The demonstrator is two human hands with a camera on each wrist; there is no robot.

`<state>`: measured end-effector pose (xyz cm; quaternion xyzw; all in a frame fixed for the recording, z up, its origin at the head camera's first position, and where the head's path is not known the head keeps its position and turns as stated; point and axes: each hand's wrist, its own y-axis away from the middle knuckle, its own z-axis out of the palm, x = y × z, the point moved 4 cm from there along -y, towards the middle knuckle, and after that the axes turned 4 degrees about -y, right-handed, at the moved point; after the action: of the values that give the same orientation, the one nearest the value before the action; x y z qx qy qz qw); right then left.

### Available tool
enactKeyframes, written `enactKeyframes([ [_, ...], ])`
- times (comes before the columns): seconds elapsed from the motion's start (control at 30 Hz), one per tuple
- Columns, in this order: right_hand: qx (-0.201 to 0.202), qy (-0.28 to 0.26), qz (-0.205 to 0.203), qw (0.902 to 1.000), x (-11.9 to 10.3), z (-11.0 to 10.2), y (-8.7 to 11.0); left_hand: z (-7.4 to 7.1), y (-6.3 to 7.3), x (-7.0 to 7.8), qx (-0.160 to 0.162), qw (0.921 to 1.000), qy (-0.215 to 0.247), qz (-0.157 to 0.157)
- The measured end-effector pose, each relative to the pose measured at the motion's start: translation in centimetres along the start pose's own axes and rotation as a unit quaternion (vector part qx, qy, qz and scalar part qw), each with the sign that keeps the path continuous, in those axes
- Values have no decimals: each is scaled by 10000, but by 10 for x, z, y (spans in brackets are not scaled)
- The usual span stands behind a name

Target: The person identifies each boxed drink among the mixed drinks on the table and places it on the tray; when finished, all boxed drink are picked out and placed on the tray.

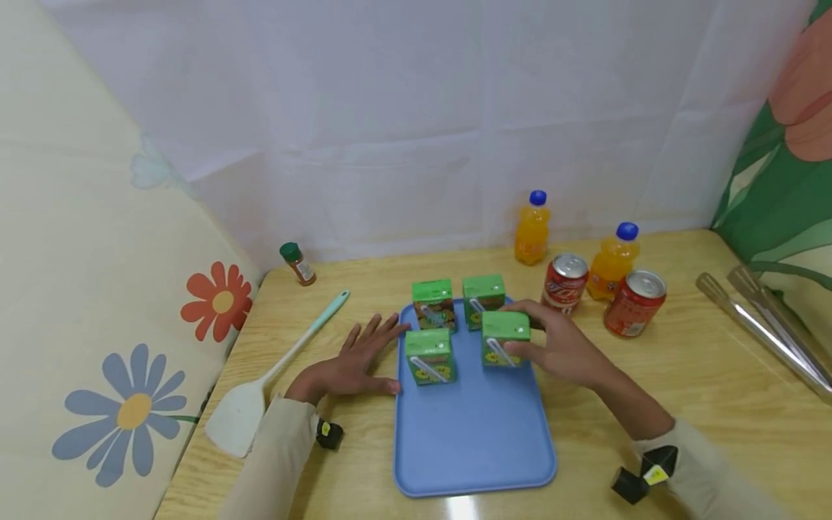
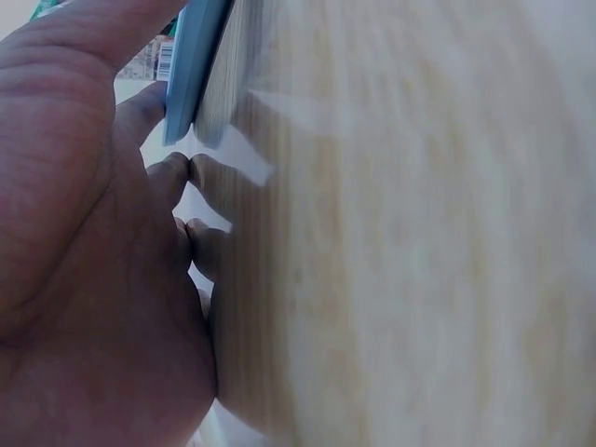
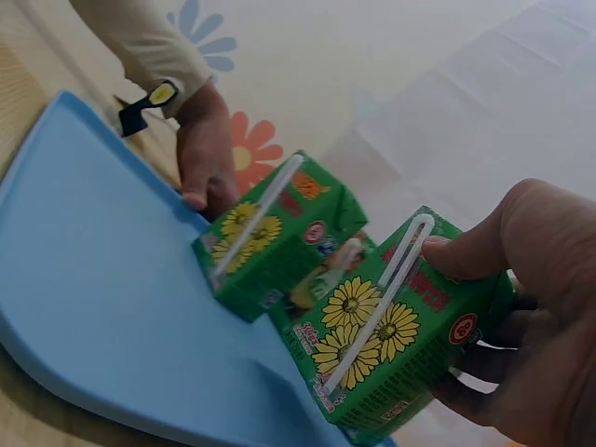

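Observation:
My right hand (image 1: 565, 347) grips a green juice box (image 1: 505, 339) over the right side of the blue tray (image 1: 474, 440). In the right wrist view, thumb and fingers press opposite sides of that juice box (image 3: 391, 326), whose front carries yellow flowers and a white straw. Another juice box (image 1: 431, 357) stands on the tray to its left. Two more green boxes, one at back left (image 1: 434, 305) and one at back right (image 1: 483, 296), stand behind. My left hand (image 1: 360, 361) lies with fingers spread on the table, its fingertips and thumb right at the tray's left rim.
Behind the tray's right side stand two orange drink bottles (image 1: 532, 230) and two red cans (image 1: 635, 303). Metal tongs (image 1: 767, 328) lie at far right. A white spatula (image 1: 243, 415) with a mint handle lies at left, and a small green-capped jar (image 1: 298, 264) stands behind it.

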<state>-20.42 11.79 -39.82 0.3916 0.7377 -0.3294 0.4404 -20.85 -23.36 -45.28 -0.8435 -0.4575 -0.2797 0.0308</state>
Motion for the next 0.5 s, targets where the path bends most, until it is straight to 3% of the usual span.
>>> enactKeyframes([
  [0.2,-238,-251,271,9990,11,17,-5,1,-1,1,-31,10000,33,17],
  [0.5,-395,-438,276,9979,15,21,-9,1,0,1,57,9999,15,111],
])
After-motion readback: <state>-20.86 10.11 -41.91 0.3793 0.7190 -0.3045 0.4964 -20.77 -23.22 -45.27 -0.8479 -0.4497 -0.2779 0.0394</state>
